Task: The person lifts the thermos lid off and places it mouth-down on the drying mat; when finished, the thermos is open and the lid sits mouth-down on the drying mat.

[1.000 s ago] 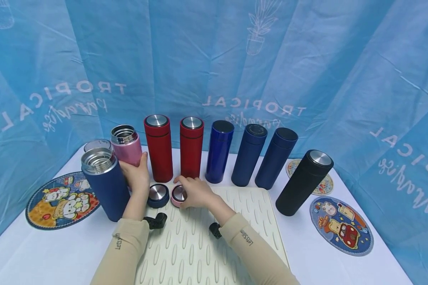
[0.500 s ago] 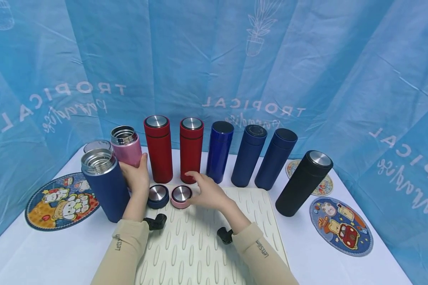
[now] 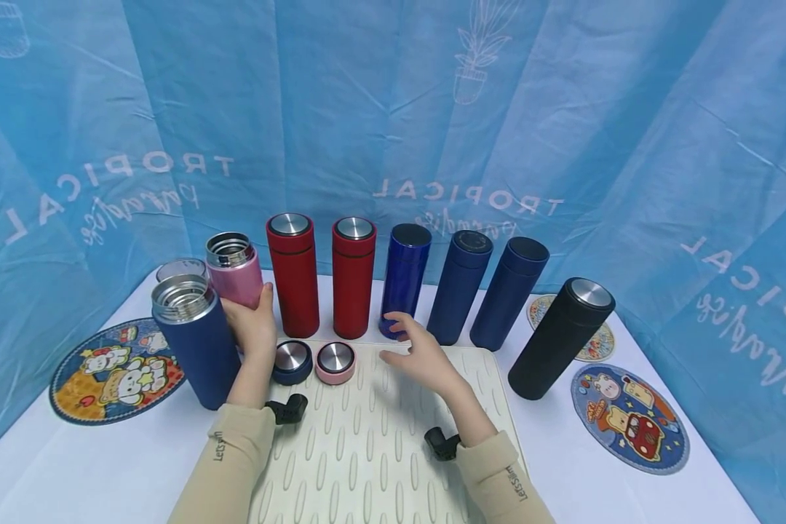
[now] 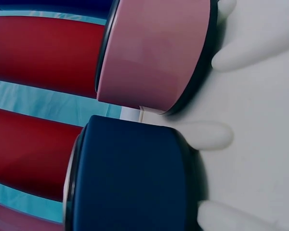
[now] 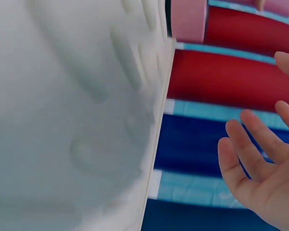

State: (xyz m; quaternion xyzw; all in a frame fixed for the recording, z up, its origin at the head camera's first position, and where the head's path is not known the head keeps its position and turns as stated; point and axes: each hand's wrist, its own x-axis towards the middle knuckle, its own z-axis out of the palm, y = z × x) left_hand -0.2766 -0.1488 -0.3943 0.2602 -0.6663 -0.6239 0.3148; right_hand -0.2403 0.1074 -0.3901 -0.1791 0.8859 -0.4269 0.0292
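My left hand (image 3: 252, 320) grips the lower part of a pink thermos (image 3: 236, 273), which stands lidless with its steel mouth showing. Beside it is a wide navy thermos (image 3: 199, 349), also lidless, partly in front of the hand. Over the mat, my right hand (image 3: 426, 356) hovers with fingers spread and holds nothing; the right wrist view shows its loose fingers in front of the glossy blue thermos (image 5: 192, 144). On the mat's back edge sit two lids side by side, a navy lid (image 3: 292, 362) and a pink lid (image 3: 335, 362), both steel-topped.
Two red thermoses (image 3: 295, 284), the glossy blue one, two matte navy thermoses (image 3: 458, 291) and a black thermos (image 3: 557, 342) line the back. The cream ridged mat (image 3: 360, 444) lies in front. Cartoon coasters (image 3: 631, 418) flank it, and a clear glass (image 3: 180, 268) stands far left.
My right hand has let go of the pink lid and moved right, away from it, with its fingers spreading. The left hand has kept its place on the pink thermos.
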